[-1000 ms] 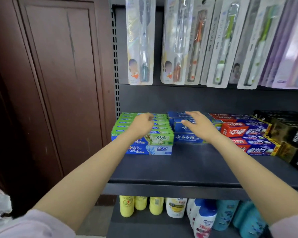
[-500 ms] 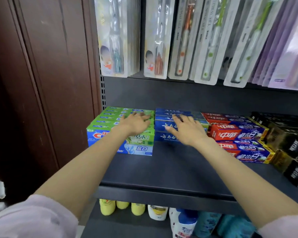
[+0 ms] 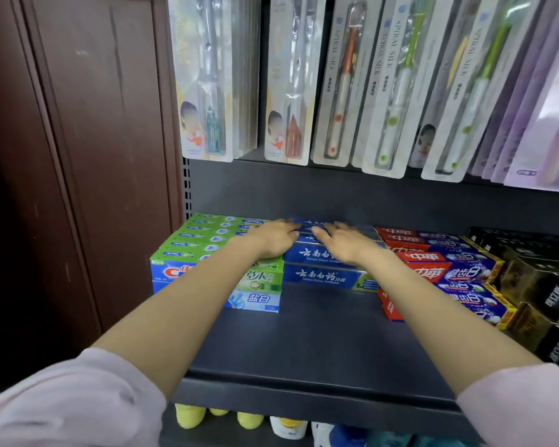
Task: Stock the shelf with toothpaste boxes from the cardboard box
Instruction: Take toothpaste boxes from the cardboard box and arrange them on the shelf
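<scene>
Toothpaste boxes stand in stacks on the dark shelf (image 3: 304,343). At the left is a green and blue stack (image 3: 207,250), in the middle a dark blue stack (image 3: 320,274), to the right a red and purple stack (image 3: 449,269). My left hand (image 3: 271,238) lies flat across the seam between the green and the dark blue stack, fingers straight. My right hand (image 3: 342,241) rests flat on top of the dark blue stack, fingers pointing to the back. Neither hand grips a box. The cardboard box is out of view.
Black boxes (image 3: 546,285) fill the shelf's right end. Toothbrush packs (image 3: 336,82) hang above, close over the stacks. A brown wooden panel (image 3: 78,156) borders the shelf on the left. Bottles (image 3: 288,427) stand on the shelf below.
The view has come closer to the shelf. Both hands have drawn together, the left sliding right onto the edge of the dark blue stack, the right reaching further back on it.
</scene>
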`<action>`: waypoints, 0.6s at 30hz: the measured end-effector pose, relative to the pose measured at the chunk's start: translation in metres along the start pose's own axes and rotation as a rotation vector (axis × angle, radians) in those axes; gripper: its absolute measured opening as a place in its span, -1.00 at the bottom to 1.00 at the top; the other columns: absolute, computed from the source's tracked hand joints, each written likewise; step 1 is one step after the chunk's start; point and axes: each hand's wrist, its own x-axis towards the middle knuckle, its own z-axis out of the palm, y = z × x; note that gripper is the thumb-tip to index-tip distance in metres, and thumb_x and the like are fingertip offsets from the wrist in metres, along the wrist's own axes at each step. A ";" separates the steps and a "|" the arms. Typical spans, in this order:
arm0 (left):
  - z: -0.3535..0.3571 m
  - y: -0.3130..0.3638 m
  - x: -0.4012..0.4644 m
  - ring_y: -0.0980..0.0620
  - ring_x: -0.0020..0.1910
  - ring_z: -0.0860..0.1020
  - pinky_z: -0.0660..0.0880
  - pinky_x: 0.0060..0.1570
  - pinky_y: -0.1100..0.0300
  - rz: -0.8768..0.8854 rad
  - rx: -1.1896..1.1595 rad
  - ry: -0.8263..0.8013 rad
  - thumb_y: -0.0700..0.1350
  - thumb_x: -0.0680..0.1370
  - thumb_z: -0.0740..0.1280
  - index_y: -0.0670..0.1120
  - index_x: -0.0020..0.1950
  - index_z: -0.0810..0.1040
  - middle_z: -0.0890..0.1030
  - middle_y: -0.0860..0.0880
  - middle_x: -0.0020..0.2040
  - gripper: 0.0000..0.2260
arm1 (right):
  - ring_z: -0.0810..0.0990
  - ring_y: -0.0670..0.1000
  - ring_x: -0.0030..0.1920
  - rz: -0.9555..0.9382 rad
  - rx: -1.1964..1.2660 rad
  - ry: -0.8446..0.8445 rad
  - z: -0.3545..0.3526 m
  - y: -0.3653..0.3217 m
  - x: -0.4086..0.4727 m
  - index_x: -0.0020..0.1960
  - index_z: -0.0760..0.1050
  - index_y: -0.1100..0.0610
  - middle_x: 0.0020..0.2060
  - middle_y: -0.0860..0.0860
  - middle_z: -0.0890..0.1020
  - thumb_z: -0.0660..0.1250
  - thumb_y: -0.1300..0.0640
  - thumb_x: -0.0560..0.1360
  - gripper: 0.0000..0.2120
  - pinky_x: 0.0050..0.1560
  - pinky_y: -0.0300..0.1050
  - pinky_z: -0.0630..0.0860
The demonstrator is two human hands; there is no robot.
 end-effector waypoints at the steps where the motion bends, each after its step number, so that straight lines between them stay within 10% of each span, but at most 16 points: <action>1: 0.001 0.000 0.002 -0.07 0.51 0.16 0.09 0.48 -0.08 0.000 0.003 0.011 0.00 0.66 0.01 0.03 0.51 0.20 0.18 -0.02 0.54 -0.59 | -0.01 0.09 0.54 -0.016 0.016 0.011 -0.001 0.001 -0.002 0.55 0.02 0.10 0.54 0.11 0.03 -0.18 -0.27 0.58 -0.33 0.52 0.03 -0.03; 10: 0.003 0.024 -0.009 -0.04 0.46 0.25 0.21 0.38 0.00 0.169 0.340 0.063 0.10 0.49 0.33 0.01 0.52 0.17 0.25 -0.02 0.50 -0.35 | 0.13 0.10 0.50 -0.107 -0.270 0.144 0.001 0.039 -0.029 0.54 -0.02 0.08 0.51 0.06 0.15 0.47 -0.15 0.33 -0.01 0.48 0.00 0.07; 18: 0.009 0.040 -0.003 -0.07 0.36 0.37 0.27 0.30 -0.01 0.076 0.344 0.149 0.00 0.44 0.40 -0.02 0.42 0.28 0.41 -0.05 0.36 -0.41 | 0.18 0.09 0.48 -0.133 -0.204 0.209 -0.002 0.041 -0.035 0.53 0.05 0.06 0.49 0.05 0.19 0.44 -0.16 0.36 -0.10 0.48 -0.03 0.08</action>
